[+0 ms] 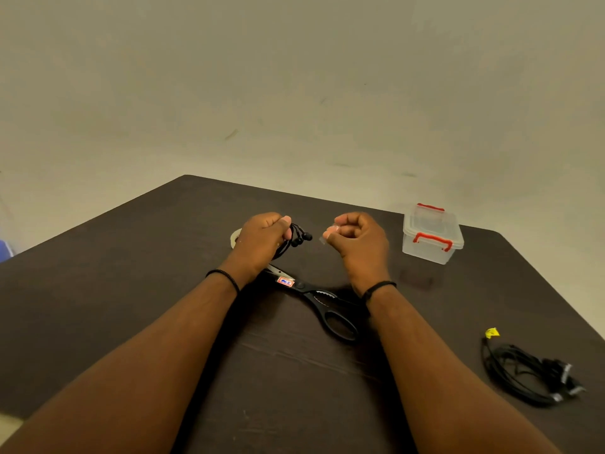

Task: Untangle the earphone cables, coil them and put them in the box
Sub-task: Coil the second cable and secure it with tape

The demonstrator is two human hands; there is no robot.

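Note:
My left hand (262, 244) grips a coiled bundle of black earphone cable (296, 239), its earbuds sticking out to the right of my fingers. A hand's width to the right, my right hand (355, 239) pinches a small clear piece of tape (322, 239) between thumb and fingertips. Both hands hover above the dark table (131, 273). A clear plastic box (432, 235) with red latches stands shut at the back right. Another bundle of black cables (530, 375), bound with tape and bearing a yellow tag, lies at the right.
Black scissors (320, 299) lie on the table below and between my hands, blades under my left wrist. A tape roll (235, 239) peeks out behind my left hand. A pale wall rises behind the table's far edge.

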